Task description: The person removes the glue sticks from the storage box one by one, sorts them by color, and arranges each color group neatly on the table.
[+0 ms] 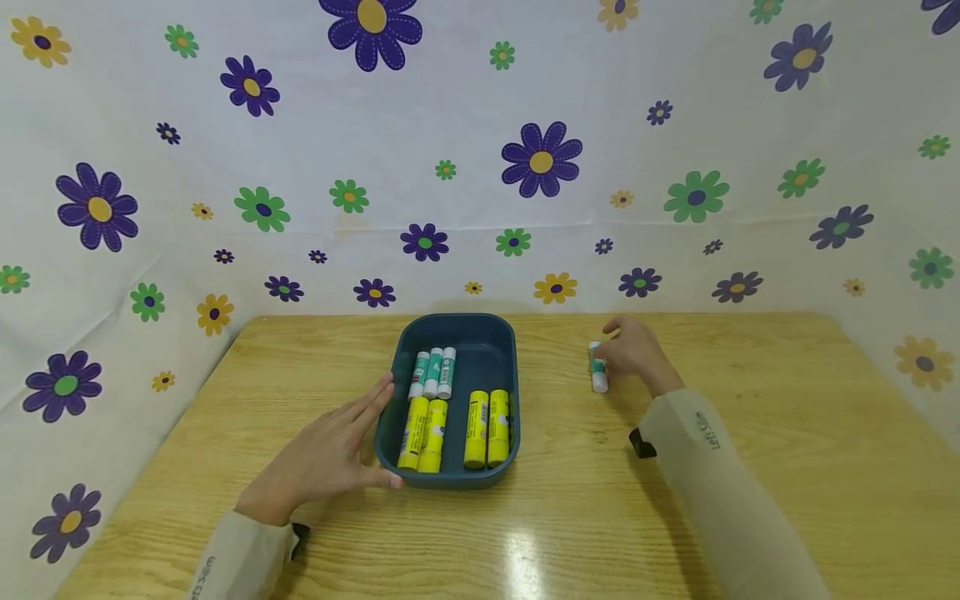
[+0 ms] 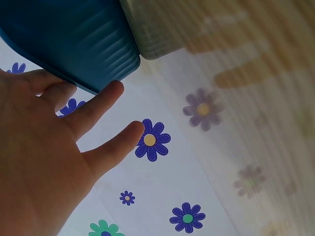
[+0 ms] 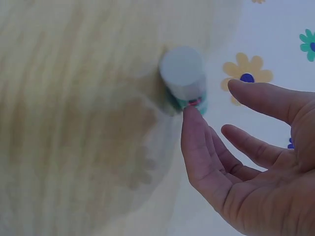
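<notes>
My left hand [image 1: 330, 450] rests against the left side of a dark blue tray [image 1: 457, 482], fingers straight along its wall and thumb by the front corner. In the left wrist view the fingertips [image 2: 115, 88] overlap the tray's edge. Inside the tray lie three teal-and-white glue sticks [image 1: 432, 372] at the upper left. Several larger yellow glue sticks [image 1: 477, 429] sit in two pairs along its front. Off to the right, my right hand [image 1: 636, 354] reaches over another teal-and-white glue stick [image 3: 183, 73] on the table. One fingertip is right at this stick while the thumb stands apart.
The wooden table [image 1: 555, 517] runs back to a white flowered cloth [image 1: 450, 108] that hangs behind and along both sides. The tray stands left of the table's middle, near the back edge.
</notes>
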